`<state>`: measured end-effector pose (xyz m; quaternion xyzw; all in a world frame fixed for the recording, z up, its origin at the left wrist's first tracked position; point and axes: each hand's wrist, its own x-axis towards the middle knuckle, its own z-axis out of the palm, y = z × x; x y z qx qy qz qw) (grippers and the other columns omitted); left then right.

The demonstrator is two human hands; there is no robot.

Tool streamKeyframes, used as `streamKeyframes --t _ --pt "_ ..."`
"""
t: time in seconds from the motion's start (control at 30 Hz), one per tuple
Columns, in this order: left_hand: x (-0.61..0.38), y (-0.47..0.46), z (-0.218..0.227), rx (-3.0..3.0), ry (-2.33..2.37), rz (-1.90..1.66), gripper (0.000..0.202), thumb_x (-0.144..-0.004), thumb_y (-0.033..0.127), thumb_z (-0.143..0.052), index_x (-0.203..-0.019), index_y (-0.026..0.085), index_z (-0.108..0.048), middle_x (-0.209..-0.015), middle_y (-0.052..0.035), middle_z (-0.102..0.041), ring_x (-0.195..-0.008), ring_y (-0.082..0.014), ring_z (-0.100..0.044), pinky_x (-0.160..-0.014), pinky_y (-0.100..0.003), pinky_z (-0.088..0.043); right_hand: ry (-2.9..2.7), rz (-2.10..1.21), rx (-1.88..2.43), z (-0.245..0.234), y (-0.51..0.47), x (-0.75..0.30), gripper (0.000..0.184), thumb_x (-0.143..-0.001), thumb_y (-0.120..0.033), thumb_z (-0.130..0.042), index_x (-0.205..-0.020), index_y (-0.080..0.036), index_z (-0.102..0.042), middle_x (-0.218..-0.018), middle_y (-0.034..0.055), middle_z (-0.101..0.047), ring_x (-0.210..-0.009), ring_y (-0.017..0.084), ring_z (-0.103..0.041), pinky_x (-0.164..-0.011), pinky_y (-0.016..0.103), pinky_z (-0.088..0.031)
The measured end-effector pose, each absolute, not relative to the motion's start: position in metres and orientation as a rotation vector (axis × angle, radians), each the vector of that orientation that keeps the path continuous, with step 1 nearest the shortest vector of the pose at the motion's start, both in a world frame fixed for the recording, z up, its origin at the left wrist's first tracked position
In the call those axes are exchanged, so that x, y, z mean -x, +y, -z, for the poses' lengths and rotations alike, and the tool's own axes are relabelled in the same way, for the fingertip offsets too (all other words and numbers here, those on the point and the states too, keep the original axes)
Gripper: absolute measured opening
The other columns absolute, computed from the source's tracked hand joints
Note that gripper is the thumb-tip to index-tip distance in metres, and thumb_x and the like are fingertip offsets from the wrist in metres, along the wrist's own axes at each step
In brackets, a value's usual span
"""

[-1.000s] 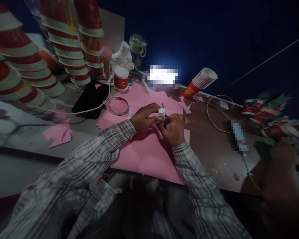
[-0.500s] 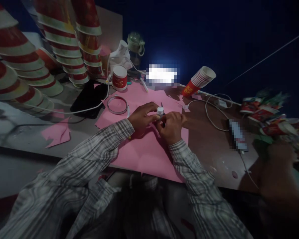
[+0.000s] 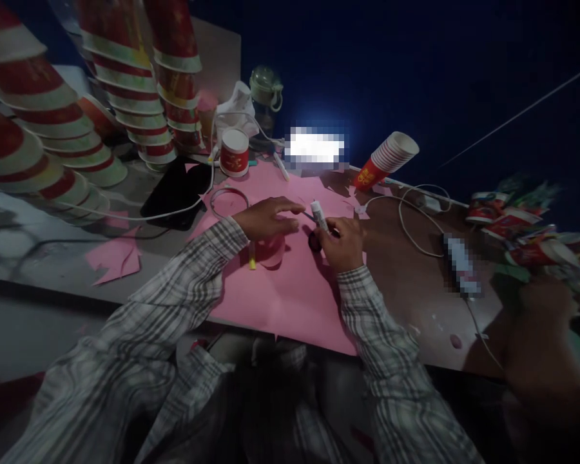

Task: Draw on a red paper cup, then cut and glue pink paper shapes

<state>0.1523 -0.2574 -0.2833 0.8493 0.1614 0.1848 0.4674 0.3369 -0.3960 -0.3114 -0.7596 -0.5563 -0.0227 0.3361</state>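
Observation:
My right hand [image 3: 342,241] is closed round a small white-capped tube, a glue stick [image 3: 318,215], tilted with its white end up and to the left. My left hand [image 3: 267,218] hovers just left of it with fingers stretched out, over a curled pink paper piece [image 3: 270,250]. Both hands are above a large pink paper sheet [image 3: 290,290] spread on the brown table [image 3: 415,283]. A yellow-tipped stick [image 3: 252,256] lies by my left wrist.
Tall stacks of red and white paper cups [image 3: 125,84] fill the left. A single cup [image 3: 234,153], a metal ring [image 3: 229,202], a black phone [image 3: 176,190], white cables [image 3: 410,219], a tipped cup stack [image 3: 389,158] and another person's hand [image 3: 536,322] surround the sheet.
My hands, joined on the glue stick before, have come apart. The left hand let go and opened out to the left; the right hand keeps the stick, now tilted.

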Motion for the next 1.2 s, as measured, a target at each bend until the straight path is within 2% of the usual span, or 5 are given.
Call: streamKeyframes --t 0.2,0.4,0.77,0.97,1.2 --pt "-0.138 -0.234 0.284 -2.429 0.253 -0.202 0.037 -0.077 0.027 -0.064 -0.112 0.018 -0.070 -0.112 -0.0098 -0.072 -0.101 -0.0226 -0.064 -0.094 -0.037 -0.048 -1.466 0.212 2.005 0.323 -0.395 -0.350 0.023 -0.085 -0.042 -0.061 -0.081 -0.022 -0.070 -0.076 0.0048 -0.064 -0.081 0.022 -0.052 -0.086 0.043 -0.038" --pt "-0.147 -0.242 0.290 -2.428 0.459 -0.257 0.009 -0.067 0.014 -0.058 -0.069 0.018 -0.066 -0.075 -0.0027 -0.068 -0.075 -0.0179 -0.060 -0.093 -0.039 -0.045 -1.459 0.219 2.026 0.330 -0.393 -0.352 0.032 -0.086 -0.050 -0.060 -0.085 -0.020 -0.071 -0.083 0.0070 -0.065 -0.090 0.026 -0.052 -0.096 0.053 -0.036" --pt "-0.165 -0.271 0.284 -1.979 0.354 -0.891 0.002 -0.079 0.018 -0.065 -0.080 0.017 -0.066 -0.110 -0.0104 -0.064 -0.107 -0.0205 -0.059 -0.105 -0.041 -0.044 -1.262 -0.747 1.254 0.299 -0.405 -0.304 0.082 -0.080 -0.076 -0.053 -0.145 -0.028 -0.040 -0.145 0.0122 -0.052 -0.134 0.029 -0.052 -0.109 0.050 -0.047" --pt "-0.172 -0.290 0.289 -1.977 0.403 -0.892 0.006 -0.081 0.017 -0.063 -0.085 0.018 -0.067 -0.119 -0.0121 -0.060 -0.114 -0.0236 -0.056 -0.104 -0.043 -0.045 -1.222 -0.715 1.383 0.286 -0.405 -0.292 0.064 -0.087 -0.067 -0.051 -0.136 -0.026 -0.051 -0.148 0.0124 -0.051 -0.140 0.030 -0.047 -0.118 0.055 -0.037" --pt "-0.152 -0.250 0.287 -1.710 0.267 -1.006 0.034 -0.085 0.028 -0.063 -0.117 0.019 -0.060 -0.122 -0.0109 -0.061 -0.120 -0.0203 -0.056 -0.109 -0.041 -0.041 -0.853 -1.002 1.171 0.291 -0.401 -0.310 0.054 -0.091 -0.063 -0.036 -0.125 -0.024 -0.053 -0.124 0.0141 -0.066 -0.105 0.030 -0.071 -0.091 0.058 -0.059"
